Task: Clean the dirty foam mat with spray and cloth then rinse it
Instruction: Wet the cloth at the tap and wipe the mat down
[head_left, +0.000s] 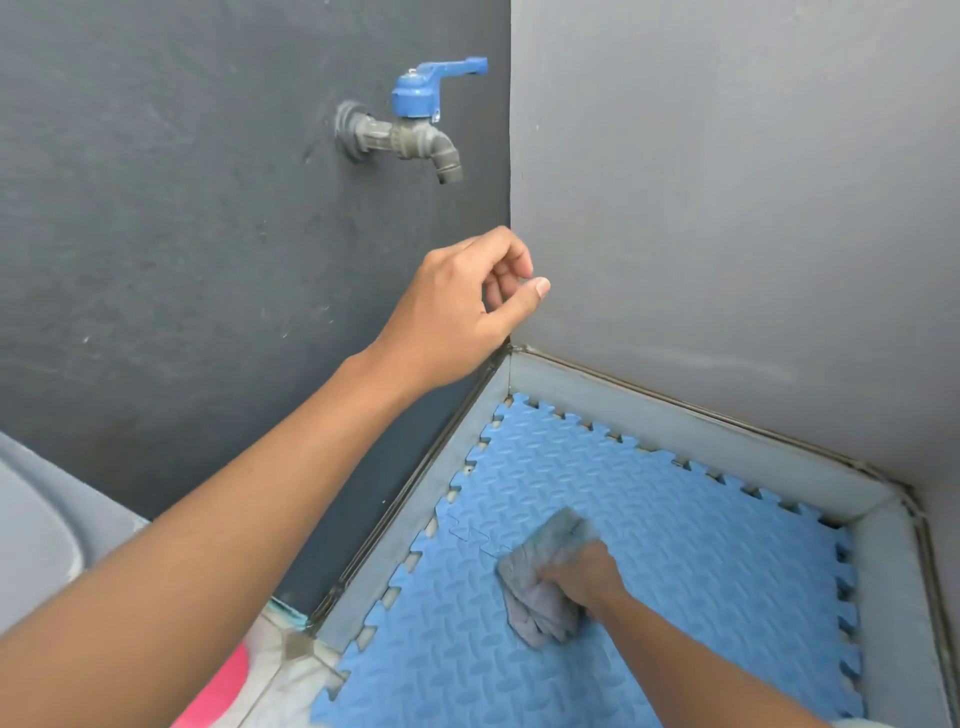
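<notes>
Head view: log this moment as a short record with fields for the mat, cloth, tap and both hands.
foam mat: blue, lying flat in the grey-walled basin at the wall corner
cloth: grey, crumpled, lying on the mat
tap: on the dark wall, blue lever; no water seen at the spout
right hand: grips the cloth against the mat
left hand: raised below the tap, fingers curled, holding nothing
spray: not in view
</notes>
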